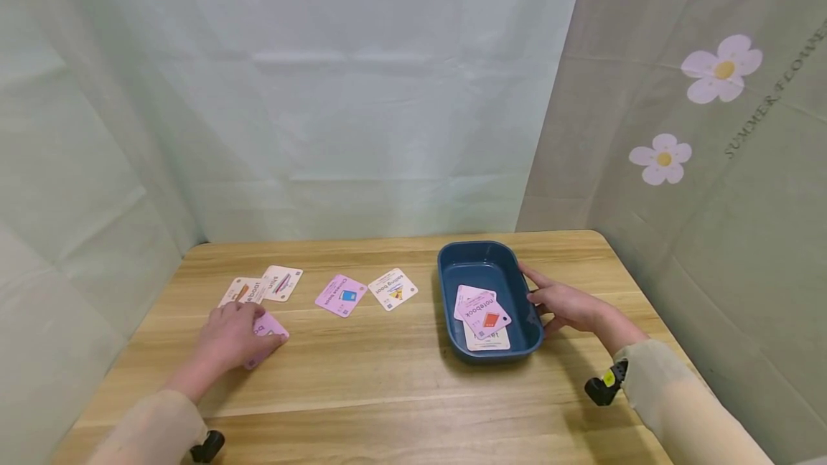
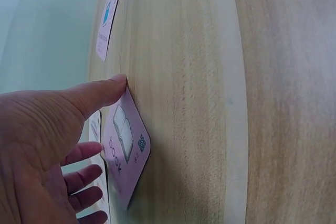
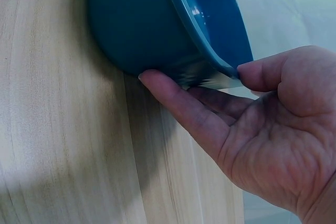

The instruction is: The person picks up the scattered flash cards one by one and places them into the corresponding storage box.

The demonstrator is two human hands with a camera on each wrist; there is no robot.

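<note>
My left hand (image 1: pixel 234 336) pinches a pink picture card (image 2: pixel 126 135) with an open book drawn on it, at the left of the table. The thumb lies at one corner and the other fingers at the opposite edge. Right beyond that hand lie a cream boat card (image 1: pixel 243 290) and a cream ship card (image 1: pixel 282 283). My right hand (image 1: pixel 565 305) holds the right side of a deep blue tray (image 1: pixel 448 307), thumb at the rim and fingers against the outer wall. Inside the tray, a pink notebook card (image 1: pixel 486 314) overlaps a cream card (image 1: pixel 489 341) and another pink card.
Between the left hand and the tray lie a pink Chinese book card (image 1: pixel 341 296) and a cream sailing boat card (image 1: pixel 393 288). The wooden table (image 1: pixel 362 393) ends at a pale curtain (image 1: pixel 362 106) behind, with more cloth on both sides.
</note>
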